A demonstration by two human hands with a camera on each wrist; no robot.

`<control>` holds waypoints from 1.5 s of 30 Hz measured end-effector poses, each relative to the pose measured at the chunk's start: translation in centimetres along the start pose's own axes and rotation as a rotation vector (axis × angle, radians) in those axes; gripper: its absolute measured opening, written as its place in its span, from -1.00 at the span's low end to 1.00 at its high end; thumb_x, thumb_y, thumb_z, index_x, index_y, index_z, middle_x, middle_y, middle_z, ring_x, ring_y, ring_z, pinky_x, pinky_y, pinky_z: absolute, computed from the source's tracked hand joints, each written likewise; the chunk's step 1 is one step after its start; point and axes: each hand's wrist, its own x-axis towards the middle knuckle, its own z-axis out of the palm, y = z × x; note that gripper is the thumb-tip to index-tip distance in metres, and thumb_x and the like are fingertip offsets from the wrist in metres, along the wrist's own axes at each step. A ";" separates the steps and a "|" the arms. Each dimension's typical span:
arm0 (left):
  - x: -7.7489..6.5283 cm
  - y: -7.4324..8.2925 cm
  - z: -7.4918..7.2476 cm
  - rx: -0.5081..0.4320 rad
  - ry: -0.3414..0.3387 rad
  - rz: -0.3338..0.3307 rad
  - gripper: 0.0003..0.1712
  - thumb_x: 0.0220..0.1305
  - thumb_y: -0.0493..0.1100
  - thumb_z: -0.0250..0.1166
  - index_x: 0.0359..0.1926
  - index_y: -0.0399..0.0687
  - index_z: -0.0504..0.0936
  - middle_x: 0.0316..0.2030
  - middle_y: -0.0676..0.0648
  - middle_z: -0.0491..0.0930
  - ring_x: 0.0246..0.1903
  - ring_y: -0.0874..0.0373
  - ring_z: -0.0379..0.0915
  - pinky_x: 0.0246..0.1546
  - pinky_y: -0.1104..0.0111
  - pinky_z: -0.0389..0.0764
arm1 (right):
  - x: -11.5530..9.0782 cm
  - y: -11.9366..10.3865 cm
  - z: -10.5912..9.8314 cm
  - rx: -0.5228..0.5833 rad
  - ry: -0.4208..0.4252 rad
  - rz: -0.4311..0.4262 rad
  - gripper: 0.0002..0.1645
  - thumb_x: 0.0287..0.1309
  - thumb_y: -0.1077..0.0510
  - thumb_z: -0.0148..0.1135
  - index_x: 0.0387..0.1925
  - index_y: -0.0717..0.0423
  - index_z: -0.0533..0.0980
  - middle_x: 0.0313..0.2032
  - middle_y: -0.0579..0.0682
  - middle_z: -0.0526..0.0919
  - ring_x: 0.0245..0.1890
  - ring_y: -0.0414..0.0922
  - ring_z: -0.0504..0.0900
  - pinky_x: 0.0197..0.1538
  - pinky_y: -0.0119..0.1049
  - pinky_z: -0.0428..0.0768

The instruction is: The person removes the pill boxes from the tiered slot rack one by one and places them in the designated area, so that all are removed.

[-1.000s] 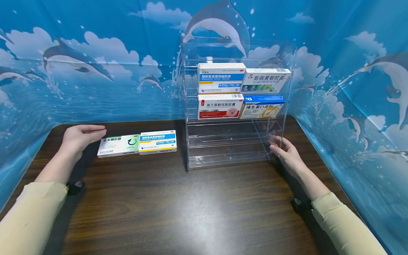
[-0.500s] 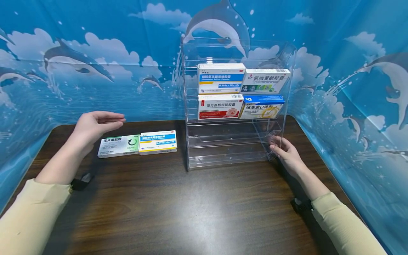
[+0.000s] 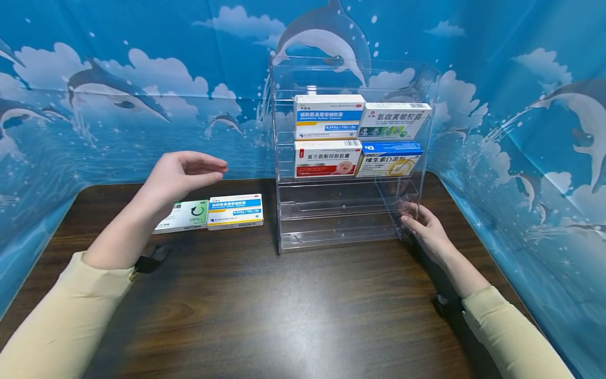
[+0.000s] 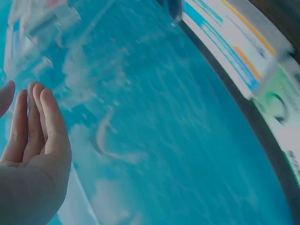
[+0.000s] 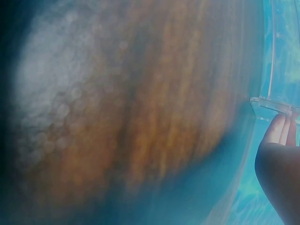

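My left hand (image 3: 184, 171) is raised over the left part of the table, fingers nearly straight and nothing between them and the thumb; the left wrist view shows its palm and fingers (image 4: 51, 112). Below it lie a green-and-white medicine box (image 3: 189, 216), partly hidden by the hand and forearm, and a blue-and-white medicine box (image 3: 235, 211) beside it. A clear acrylic display rack (image 3: 341, 239) stands to the right. My right hand (image 3: 428, 229) pinches the rack's lower right side panel between thumb and fingers.
On the rack's middle tiers stand another blue-and-white box (image 3: 329, 117), a white-and-green box (image 3: 395, 120), a red-and-white box (image 3: 326, 159) and a vitamin D box (image 3: 390, 159). A blue dolphin-print curtain (image 3: 165, 131) encloses the dark wooden table (image 3: 236, 305) behind and at the sides.
My left hand has moved right and upward, from beside the green-and-white box to above the two lying boxes. The right hand and the rack have stayed in place.
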 end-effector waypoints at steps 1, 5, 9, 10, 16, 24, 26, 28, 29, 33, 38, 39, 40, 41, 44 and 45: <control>0.1 0.5 0.3 0.010 -0.005 0.008 -0.54 0.53 -0.04 0.34 0.34 -0.09 0.66 0.15 0.06 0.77 0.02 0.47 0.64 0.14 0.52 0.67 | 0.0 0.0 0.0 0.006 0.000 -0.004 -0.68 0.57 0.22 0.16 0.17 -0.23 0.46 0.06 -0.35 0.59 0.08 -0.42 0.56 0.13 -0.63 0.58; 0.4 2.6 1.5 0.029 -0.019 0.044 -0.59 0.52 -0.10 0.34 0.30 -0.08 0.69 0.26 -0.18 0.70 0.16 0.14 0.66 0.32 0.12 0.67 | 0.1 0.0 0.1 0.017 -0.009 -0.018 -0.67 0.57 0.24 0.16 0.18 -0.22 0.48 0.07 -0.33 0.61 0.09 -0.40 0.57 0.14 -0.62 0.58; 1.0 4.4 2.6 0.040 -0.010 0.095 -0.63 0.50 -0.13 0.37 0.24 -0.09 0.73 0.21 -0.20 0.73 0.17 -0.03 0.67 0.28 0.01 0.68 | 0.2 -0.1 0.1 0.013 -0.009 -0.019 -0.68 0.57 0.24 0.15 0.19 -0.19 0.47 0.08 -0.31 0.61 0.10 -0.39 0.57 0.14 -0.62 0.59; 1.1 4.8 2.8 0.049 -0.006 0.111 -0.64 0.49 -0.13 0.38 0.22 -0.09 0.74 0.20 -0.20 0.74 0.16 -0.04 0.67 0.26 0.01 0.69 | 0.3 -0.2 0.1 0.011 -0.006 -0.018 -0.68 0.58 0.24 0.14 0.19 -0.18 0.47 0.09 -0.31 0.61 0.10 -0.39 0.57 0.14 -0.62 0.59; 2.0 7.2 4.2 0.070 0.006 0.192 -0.72 0.47 -0.20 0.38 0.13 -0.10 0.78 0.14 -0.19 0.77 0.12 -0.06 0.71 0.21 0.00 0.71 | 0.3 -0.3 -0.1 0.003 -0.008 -0.009 -0.67 0.58 0.23 0.14 0.21 -0.18 0.44 0.08 -0.34 0.61 0.11 -0.40 0.57 0.14 -0.63 0.58; 3.8 9.8 6.0 0.050 0.024 0.264 -0.75 0.44 -0.26 0.40 0.09 -0.15 0.80 0.08 -0.20 0.79 0.05 -0.04 0.74 0.16 0.07 0.73 | 0.2 -0.2 -0.2 0.001 0.001 -0.002 -0.68 0.58 0.22 0.15 0.19 -0.21 0.45 0.06 -0.33 0.62 0.09 -0.41 0.57 0.13 -0.63 0.58; 4.2 10.3 6.5 0.036 0.024 0.273 -0.74 0.43 -0.26 0.41 0.09 -0.16 0.80 0.08 -0.20 0.79 0.05 -0.03 0.74 0.15 0.08 0.74 | 0.1 -0.3 -0.1 0.002 0.004 0.005 -0.68 0.58 0.22 0.15 0.20 -0.20 0.45 0.07 -0.34 0.62 0.11 -0.41 0.56 0.14 -0.63 0.58; 4.8 10.8 7.0 0.026 0.020 0.286 -0.72 0.41 -0.28 0.42 0.10 -0.18 0.79 0.09 -0.21 0.79 0.07 -0.04 0.75 0.17 0.09 0.75 | 0.0 -0.3 -0.1 0.000 0.011 0.015 -0.68 0.58 0.21 0.15 0.22 -0.18 0.44 0.06 -0.36 0.62 0.12 -0.42 0.56 0.14 -0.64 0.57; 5.0 11.0 7.3 0.026 0.019 0.295 -0.72 0.41 -0.28 0.43 0.10 -0.18 0.79 0.09 -0.21 0.79 0.08 -0.04 0.75 0.18 0.10 0.75 | -0.1 -0.4 0.0 0.002 0.013 0.018 -0.67 0.58 0.21 0.15 0.22 -0.16 0.44 0.06 -0.36 0.61 0.12 -0.42 0.56 0.14 -0.64 0.57; 6.1 11.5 8.2 0.033 0.009 0.341 -0.71 0.40 -0.27 0.44 0.10 -0.19 0.78 0.09 -0.22 0.79 0.09 -0.05 0.76 0.20 0.12 0.75 | -0.1 -0.4 0.0 0.005 0.022 0.027 -0.67 0.58 0.23 0.14 0.25 -0.10 0.43 0.05 -0.37 0.60 0.13 -0.44 0.57 0.14 -0.64 0.57; 7.0 11.8 9.5 0.041 0.000 0.395 -0.72 0.40 -0.27 0.44 0.10 -0.19 0.78 0.08 -0.20 0.80 0.07 -0.02 0.77 0.18 0.18 0.75 | -0.1 -0.4 0.0 -0.007 0.022 0.035 -0.66 0.59 0.22 0.14 0.27 -0.09 0.41 0.07 -0.36 0.58 0.15 -0.43 0.56 0.15 -0.65 0.55; 7.2 11.8 9.7 0.041 0.000 0.402 -0.72 0.40 -0.27 0.44 0.10 -0.19 0.78 0.08 -0.19 0.79 0.07 -0.01 0.76 0.18 0.19 0.75 | -0.1 -0.4 0.0 -0.006 0.023 0.035 -0.65 0.59 0.22 0.14 0.27 -0.08 0.40 0.07 -0.36 0.58 0.15 -0.43 0.56 0.15 -0.64 0.55; 7.3 11.8 10.0 0.039 0.003 0.409 -0.72 0.40 -0.28 0.43 0.10 -0.19 0.78 0.08 -0.19 0.79 0.06 0.00 0.76 0.18 0.21 0.75 | -0.1 -0.3 0.0 -0.005 0.023 0.033 -0.65 0.58 0.22 0.14 0.27 -0.08 0.41 0.07 -0.35 0.58 0.15 -0.42 0.56 0.15 -0.64 0.55; 7.4 11.9 10.2 0.035 0.006 0.416 -0.72 0.41 -0.28 0.43 0.10 -0.19 0.78 0.08 -0.18 0.79 0.06 0.00 0.76 0.19 0.22 0.74 | -0.1 -0.3 0.0 -0.006 0.022 0.031 -0.66 0.58 0.22 0.14 0.27 -0.08 0.41 0.07 -0.35 0.58 0.16 -0.42 0.56 0.15 -0.64 0.55; 7.7 11.8 10.9 0.067 0.019 0.442 -0.72 0.43 -0.27 0.41 0.11 -0.18 0.78 0.09 -0.17 0.79 0.08 0.01 0.75 0.24 0.23 0.72 | 0.0 -0.1 0.0 -0.001 0.018 0.022 -0.67 0.58 0.22 0.14 0.24 -0.12 0.42 0.08 -0.33 0.58 0.15 -0.41 0.56 0.15 -0.63 0.56; 7.8 11.7 11.1 0.093 0.023 0.452 -0.72 0.44 -0.26 0.40 0.12 -0.17 0.78 0.10 -0.16 0.79 0.10 0.02 0.75 0.25 0.23 0.71 | 0.0 -0.1 0.0 -0.005 0.013 0.018 -0.67 0.58 0.22 0.14 0.23 -0.14 0.43 0.08 -0.33 0.58 0.15 -0.41 0.56 0.15 -0.63 0.56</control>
